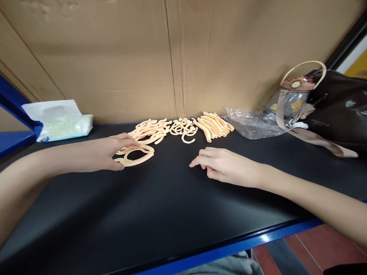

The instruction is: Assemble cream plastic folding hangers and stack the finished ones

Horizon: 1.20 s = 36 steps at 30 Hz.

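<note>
My left hand [114, 151] reaches in from the left, its thumb and fingers around a peach plastic folding hanger [140, 161] lying on the black table. Part of that hanger is hidden under the fingers. Just behind it is a heap of curved hanger arms [156, 131]. To the right of the heap lie small hooks [183, 128], with one hook [187, 138] nearer to me. Further right is a stack of straight hanger bars [213, 126]. My right hand [222, 164] hovers low over or rests on the table, fingers loosely bent and apart, holding nothing.
A pack of tissues [64, 126] sits at the back left. On the right are a crumpled clear plastic bag [255, 124], a water bottle [296, 99] with a strap, and a dark bag [338, 114]. Cardboard [129, 65] stands behind the blue-edged table [160, 214].
</note>
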Each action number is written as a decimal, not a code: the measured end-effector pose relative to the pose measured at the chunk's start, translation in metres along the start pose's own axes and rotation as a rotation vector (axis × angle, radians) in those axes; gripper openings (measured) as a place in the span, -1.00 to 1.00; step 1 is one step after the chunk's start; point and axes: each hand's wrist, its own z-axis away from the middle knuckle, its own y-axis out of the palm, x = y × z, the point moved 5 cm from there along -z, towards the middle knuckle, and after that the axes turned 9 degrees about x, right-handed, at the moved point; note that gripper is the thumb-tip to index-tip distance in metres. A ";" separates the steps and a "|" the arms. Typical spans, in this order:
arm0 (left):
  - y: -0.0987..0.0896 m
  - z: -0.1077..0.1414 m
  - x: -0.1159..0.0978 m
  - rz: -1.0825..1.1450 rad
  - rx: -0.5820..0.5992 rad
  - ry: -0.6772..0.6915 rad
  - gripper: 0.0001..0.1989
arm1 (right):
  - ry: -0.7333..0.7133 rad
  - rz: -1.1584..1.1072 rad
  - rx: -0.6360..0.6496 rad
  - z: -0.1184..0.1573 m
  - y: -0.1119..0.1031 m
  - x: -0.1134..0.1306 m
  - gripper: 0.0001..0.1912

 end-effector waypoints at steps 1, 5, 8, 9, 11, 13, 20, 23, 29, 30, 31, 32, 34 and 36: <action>0.005 -0.001 -0.001 -0.080 0.149 0.021 -0.51 | 0.002 0.002 0.003 0.000 0.000 0.000 -0.56; -0.003 -0.007 -0.003 -0.191 0.201 -0.028 -0.49 | -0.005 -0.025 0.011 -0.001 -0.001 0.001 -0.58; -0.011 -0.012 -0.012 -0.267 -0.015 -0.039 -0.57 | -0.015 -0.076 0.016 0.000 -0.003 0.002 -0.58; -0.011 -0.013 -0.015 -0.323 -0.082 -0.049 -0.61 | -0.020 -0.089 0.010 0.000 -0.004 0.002 -0.58; -0.008 -0.015 -0.018 -0.420 -0.164 -0.113 -0.64 | -0.030 -0.097 -0.008 0.000 -0.005 0.002 -0.56; -0.002 -0.016 -0.017 -0.443 -0.174 -0.193 -0.64 | -0.034 -0.095 -0.026 0.001 -0.007 0.002 -0.54; 0.002 -0.015 -0.012 -0.411 -0.209 -0.241 -0.60 | -0.038 -0.065 -0.005 0.001 -0.010 0.009 -0.55; -0.004 -0.015 -0.001 -0.359 -0.224 -0.235 -0.59 | -0.042 0.001 0.021 0.001 -0.009 0.011 -0.60; -0.005 -0.020 0.022 -0.248 -0.210 -0.208 -0.65 | -0.020 0.062 0.009 -0.001 -0.006 0.006 -0.58; -0.004 -0.021 0.023 -0.236 -0.209 -0.202 -0.67 | -0.014 0.058 -0.003 -0.001 -0.006 0.004 -0.57; -0.004 -0.021 0.024 -0.227 -0.208 -0.198 -0.68 | -0.009 0.050 -0.016 -0.001 -0.006 0.002 -0.56; -0.003 -0.021 0.024 -0.219 -0.208 -0.196 -0.68 | -0.003 0.042 -0.029 -0.002 -0.006 0.000 -0.56; -0.002 -0.022 0.024 -0.205 -0.203 -0.194 -0.67 | 0.005 0.023 -0.057 -0.002 -0.006 -0.004 -0.55; -0.001 -0.024 0.026 -0.189 -0.196 -0.205 -0.70 | 0.009 -0.003 -0.081 -0.003 -0.006 -0.008 -0.56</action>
